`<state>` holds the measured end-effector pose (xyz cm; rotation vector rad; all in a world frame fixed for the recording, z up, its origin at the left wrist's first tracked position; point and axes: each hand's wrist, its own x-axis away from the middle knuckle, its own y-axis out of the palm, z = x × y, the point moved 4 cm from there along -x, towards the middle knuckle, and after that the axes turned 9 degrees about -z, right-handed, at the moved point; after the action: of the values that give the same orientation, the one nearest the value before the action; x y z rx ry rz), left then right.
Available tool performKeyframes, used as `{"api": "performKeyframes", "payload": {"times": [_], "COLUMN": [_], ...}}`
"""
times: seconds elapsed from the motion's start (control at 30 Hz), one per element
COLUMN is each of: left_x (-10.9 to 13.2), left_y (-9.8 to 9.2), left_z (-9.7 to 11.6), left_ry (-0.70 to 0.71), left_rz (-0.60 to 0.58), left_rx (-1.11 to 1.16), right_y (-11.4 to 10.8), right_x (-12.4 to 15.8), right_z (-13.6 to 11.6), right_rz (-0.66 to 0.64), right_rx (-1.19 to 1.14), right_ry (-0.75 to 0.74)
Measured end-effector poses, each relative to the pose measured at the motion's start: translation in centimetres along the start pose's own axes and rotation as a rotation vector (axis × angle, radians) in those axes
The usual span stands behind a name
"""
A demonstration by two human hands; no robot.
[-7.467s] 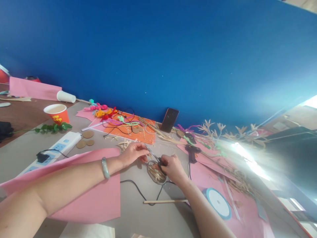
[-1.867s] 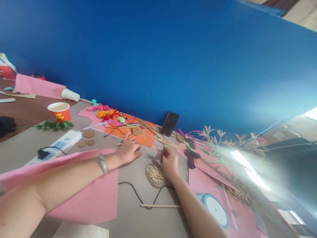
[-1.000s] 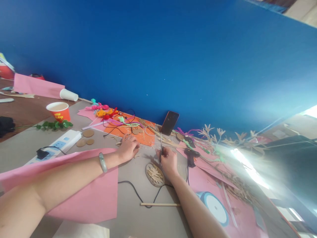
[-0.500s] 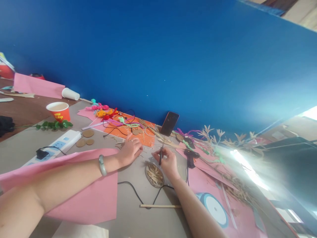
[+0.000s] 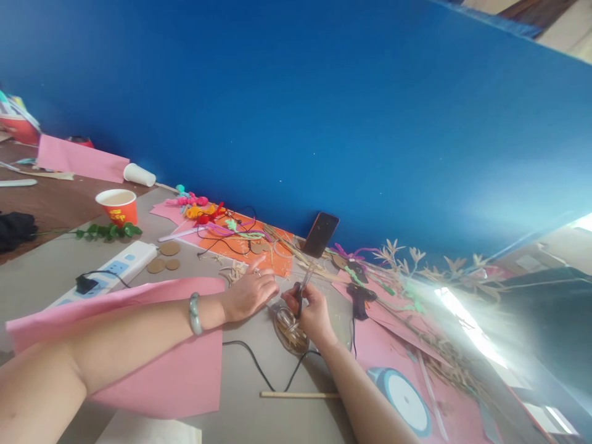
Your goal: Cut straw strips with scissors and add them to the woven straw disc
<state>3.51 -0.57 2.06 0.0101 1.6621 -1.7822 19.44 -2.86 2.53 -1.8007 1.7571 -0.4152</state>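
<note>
My right hand (image 5: 312, 308) is closed round the black handles of a pair of scissors (image 5: 303, 287), blades pointing up and away. Just below it lies a round woven disc (image 5: 289, 328) with straw pieces on it. My left hand (image 5: 250, 288), a green bangle on its wrist, rests on the grey table (image 5: 259, 419) beside the disc. Its fingers are curled and pinched at the table near loose straw bits (image 5: 235, 270); what they hold is too small to make out.
A pink sheet (image 5: 152, 345) lies under my left forearm. Around are a power strip (image 5: 111, 271), a red paper cup (image 5: 118, 206), cardboard discs (image 5: 161, 259), an orange sheet with pipe cleaners (image 5: 231, 237), a phone (image 5: 321, 234) against the blue wall, a black cable (image 5: 259, 364), a wooden stick (image 5: 300, 394), a tape roll (image 5: 404, 401).
My right hand has come down towards the woven disc with the scissors, and the blades tilted to the right. My left hand slid right, closer to the disc. The view shifted a little.
</note>
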Motion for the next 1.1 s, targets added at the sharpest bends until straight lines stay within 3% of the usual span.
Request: {"api": "performKeyframes", "payload": {"times": [0.2, 0.53, 0.73, 0.93, 1.1], "left_x": [0.2, 0.3, 0.3, 0.3, 0.1], "left_y": [0.3, 0.1, -0.1, 0.2, 1.0], "left_z": [0.2, 0.7, 0.8, 0.2, -1.1], "left_ry": [0.097, 0.156, 0.155, 0.044, -0.283], "left_rz": [0.010, 0.016, 0.018, 0.023, 0.049], "left_rx": [-0.106, -0.256, -0.253, 0.006, 0.559], "right_y": [0.2, 0.2, 0.6, -0.4, -0.8], "right_x": [-0.1, -0.2, -0.4, -0.3, 0.0], "right_z": [0.4, 0.1, 1.3, 1.3, 1.3], "right_rz": [-0.062, -0.148, -0.140, -0.004, 0.055], "right_rx": [-0.131, -0.204, -0.259, -0.181, -0.159], "right_ry": [0.040, 0.085, 0.079, 0.038, 0.006]}}
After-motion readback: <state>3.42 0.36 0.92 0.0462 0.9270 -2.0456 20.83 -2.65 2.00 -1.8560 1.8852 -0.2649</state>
